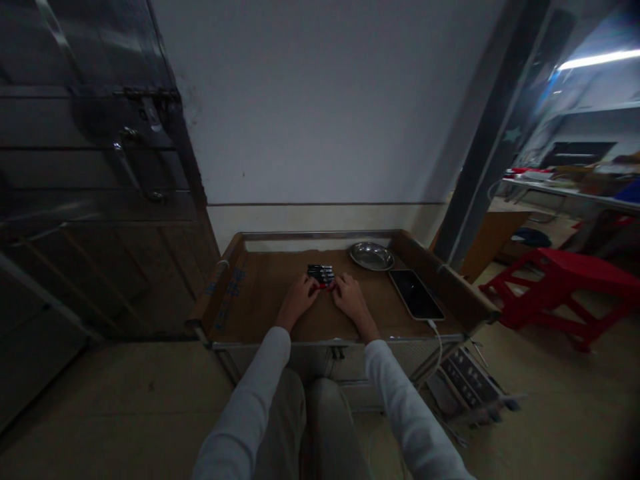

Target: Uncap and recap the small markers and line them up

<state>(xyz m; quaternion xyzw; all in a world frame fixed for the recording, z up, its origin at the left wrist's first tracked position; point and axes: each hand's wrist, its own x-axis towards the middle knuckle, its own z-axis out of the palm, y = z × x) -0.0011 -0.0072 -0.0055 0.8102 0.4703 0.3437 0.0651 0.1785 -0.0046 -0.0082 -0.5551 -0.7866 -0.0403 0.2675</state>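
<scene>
Both my hands rest on a brown tray-like table top (265, 300). My left hand (299, 298) and my right hand (349, 295) have curled fingers and pinch a small red thing (323, 286) between them. Just beyond the fingertips lies a small dark pack with pale stripes (321, 273). The light is dim and the red thing is too small to name.
A round metal dish (371, 256) sits at the table's back right. A dark phone (416, 294) with a white cable lies along the right rim. A red plastic stool (560, 283) stands to the right. A metal door (90, 167) is at the left, a white wall behind.
</scene>
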